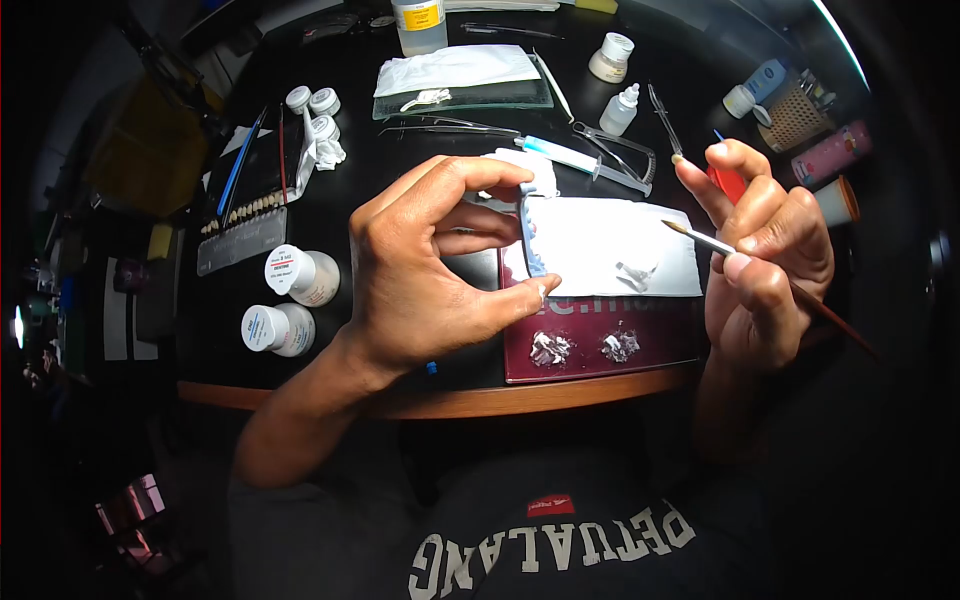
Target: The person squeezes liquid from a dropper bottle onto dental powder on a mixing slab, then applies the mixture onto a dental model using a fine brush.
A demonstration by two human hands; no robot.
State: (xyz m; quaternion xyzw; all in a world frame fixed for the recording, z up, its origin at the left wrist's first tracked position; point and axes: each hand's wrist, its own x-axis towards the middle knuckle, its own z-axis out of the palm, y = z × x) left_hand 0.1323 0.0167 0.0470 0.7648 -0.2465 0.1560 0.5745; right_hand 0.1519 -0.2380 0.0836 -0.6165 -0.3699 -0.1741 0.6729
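My left hand [405,265] grips a thin blue piece with a bumpy, tooth-like edge [532,240], pinched upright between fingertips and thumb. White residue marks the thumb. A fine brush [703,238] with a dark red handle is held in my right hand [765,255], its bristles pointing left toward the blue piece but apart from it. Below both hands lies folded white tissue [600,225], a crumpled bit of it [637,272] on top. The tissue rests on a maroon board [590,372], where two small heaps of white shavings [550,348] sit near the front.
Two labelled jars [300,275] stand left of my left forearm. Beyond my hands are a syringe [562,154], tweezers [450,126], a dropper bottle [621,110] and a glass slab [500,98] with tissue. A shade guide [243,240] lies left; a woven holder [795,120] stands right.
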